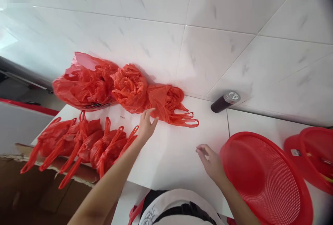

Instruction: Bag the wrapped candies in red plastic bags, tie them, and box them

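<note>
My left hand is over the white table, fingers apart and holding nothing, just in front of a crumpled red plastic bag. To its right lies a flatter red bag with its handles spread on the table. A large red bag full of crumpled plastic stands at the back left. Several tied red bags sit in a row at the left front edge. My right hand hovers beside the red basket, its fingers curled, thumb and index apart, with nothing visible between them.
A dark cylinder with a silver top stands near the tiled wall. A red bucket is at the far right. An open cardboard box is below the table's left front edge.
</note>
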Motion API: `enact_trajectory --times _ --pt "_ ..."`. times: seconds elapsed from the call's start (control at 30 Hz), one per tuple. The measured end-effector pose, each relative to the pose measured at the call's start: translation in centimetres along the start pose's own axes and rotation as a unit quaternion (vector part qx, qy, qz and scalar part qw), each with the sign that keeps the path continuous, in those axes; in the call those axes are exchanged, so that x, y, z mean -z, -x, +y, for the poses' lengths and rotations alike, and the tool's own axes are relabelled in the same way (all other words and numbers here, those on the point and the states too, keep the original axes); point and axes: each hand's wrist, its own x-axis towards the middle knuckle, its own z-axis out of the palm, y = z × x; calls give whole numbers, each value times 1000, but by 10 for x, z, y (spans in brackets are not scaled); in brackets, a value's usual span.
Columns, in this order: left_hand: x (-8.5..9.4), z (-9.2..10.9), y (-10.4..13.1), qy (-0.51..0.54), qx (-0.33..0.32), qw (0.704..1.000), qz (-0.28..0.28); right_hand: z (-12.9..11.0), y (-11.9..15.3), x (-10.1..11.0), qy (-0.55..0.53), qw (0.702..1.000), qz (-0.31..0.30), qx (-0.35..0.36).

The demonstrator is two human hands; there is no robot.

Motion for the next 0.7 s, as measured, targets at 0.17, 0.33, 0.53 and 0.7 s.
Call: enact_trajectory --times 0.17,0.33,0.53,0.7 --pt "-75 9 -31 -3 177 984 -2 -35 -68 20 -1 981 171 95" --pt "-98 -1 -35 -32 199 977 -71 -41 -149 -6 80 973 144 164" --pt "-97 7 -2 -75 154 982 -76 -8 -194 -62 160 987 -6 -6" --pt "-98 28 -5 -181 -39 980 -69 -2 -193 -70 91 995 -36 -19"
